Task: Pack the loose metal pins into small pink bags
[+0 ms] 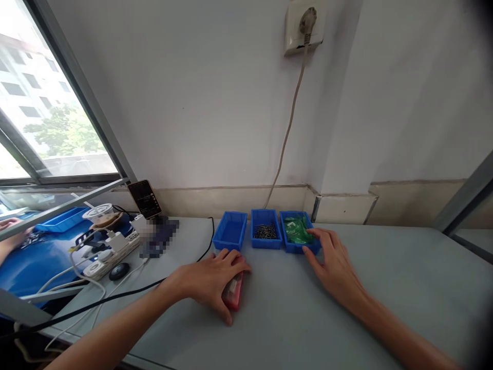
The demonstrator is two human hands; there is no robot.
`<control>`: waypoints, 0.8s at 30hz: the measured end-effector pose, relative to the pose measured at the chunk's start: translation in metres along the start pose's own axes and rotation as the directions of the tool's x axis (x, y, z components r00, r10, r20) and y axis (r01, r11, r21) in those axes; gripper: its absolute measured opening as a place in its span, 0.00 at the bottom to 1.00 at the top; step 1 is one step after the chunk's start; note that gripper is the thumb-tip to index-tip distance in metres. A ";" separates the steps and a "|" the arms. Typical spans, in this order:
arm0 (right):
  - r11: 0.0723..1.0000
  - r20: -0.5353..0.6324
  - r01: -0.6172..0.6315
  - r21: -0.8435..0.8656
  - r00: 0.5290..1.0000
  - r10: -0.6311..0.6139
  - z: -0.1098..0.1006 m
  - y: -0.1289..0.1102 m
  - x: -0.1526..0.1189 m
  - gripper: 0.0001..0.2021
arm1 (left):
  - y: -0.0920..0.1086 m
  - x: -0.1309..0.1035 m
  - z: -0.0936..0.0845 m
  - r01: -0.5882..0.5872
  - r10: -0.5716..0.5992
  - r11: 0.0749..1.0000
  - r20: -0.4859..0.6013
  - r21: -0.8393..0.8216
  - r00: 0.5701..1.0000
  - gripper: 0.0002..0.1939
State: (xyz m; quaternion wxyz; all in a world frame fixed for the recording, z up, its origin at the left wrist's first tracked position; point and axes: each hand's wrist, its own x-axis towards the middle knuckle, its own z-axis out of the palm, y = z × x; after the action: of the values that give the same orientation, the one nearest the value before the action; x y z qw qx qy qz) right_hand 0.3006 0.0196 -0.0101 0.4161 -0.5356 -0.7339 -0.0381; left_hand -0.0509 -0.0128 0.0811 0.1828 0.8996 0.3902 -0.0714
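Observation:
My left hand (213, 280) curves over a small red packet (234, 294) on the table, fingers at its far end and thumb at its near end. Part of the packet is hidden under the palm. My right hand (335, 262) is at the right blue bin (298, 248), which holds green plastic packets (296, 229). Its index finger reaches over the bin's right rim and the thumb is apart, near the front corner. Beside it stands a middle blue bin (266, 244) with a pile of screws (265, 231). The left blue bin (230, 231) has nothing visible inside.
A black cable (134, 291) crosses the table at the left. Further left are a power strip (111, 257), a black mouse (119, 271) and a propped phone (145, 199). Another person's hand (11, 231) shows at the far left edge, beyond a metal frame bar (65, 208).

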 end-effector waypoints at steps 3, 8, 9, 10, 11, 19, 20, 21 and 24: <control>1.000 -0.008 0.010 0.003 1.000 -0.010 0.000 0.000 0.000 0.17 | -0.001 -0.003 0.000 0.024 -0.024 1.000 -0.011 -0.012 1.000 0.41; 1.000 -0.004 0.003 -0.001 1.000 -0.003 0.000 0.000 -0.001 0.17 | -0.006 -0.016 0.000 0.054 -0.056 0.998 -0.043 -0.036 0.998 0.38; 1.000 -0.004 0.001 -0.001 1.000 -0.001 0.000 0.000 -0.001 0.17 | -0.007 -0.018 0.000 0.054 -0.057 0.997 -0.052 -0.047 0.997 0.38; 1.000 -0.003 0.002 -0.002 1.000 -0.002 0.000 -0.001 -0.001 0.17 | -0.009 -0.019 0.001 0.051 -0.054 0.997 -0.061 -0.055 0.997 0.38; 1.000 -0.003 0.002 -0.003 1.000 -0.002 0.000 -0.001 -0.001 0.17 | -0.010 -0.020 0.002 0.046 -0.050 0.997 -0.069 -0.058 0.996 0.38; 1.000 -0.001 -0.003 -0.003 1.000 0.003 -0.001 -0.002 0.000 0.17 | -0.015 -0.022 0.002 0.018 -0.025 0.997 -0.099 -0.069 0.995 0.37; 1.000 0.002 -0.005 -0.004 1.000 0.005 -0.001 -0.002 0.000 0.18 | -0.015 -0.022 0.002 0.014 -0.021 0.997 -0.106 -0.073 0.994 0.37; 1.000 0.004 -0.009 -0.007 1.000 0.009 -0.001 -0.002 0.000 0.18 | -0.015 -0.022 0.003 0.009 -0.018 0.997 -0.116 -0.076 0.993 0.37; 1.000 0.011 -0.016 -0.010 1.000 0.016 -0.001 -0.002 0.000 0.18 | -0.014 -0.022 0.005 0.003 -0.015 0.996 -0.140 -0.084 0.990 0.36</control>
State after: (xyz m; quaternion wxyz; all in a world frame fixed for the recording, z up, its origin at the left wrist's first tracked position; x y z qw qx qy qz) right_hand 0.2992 0.0181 -0.0091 0.4095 -0.5437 -0.7317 -0.0356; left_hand -0.0764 -0.0206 0.0791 0.1920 0.8922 0.4087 0.0076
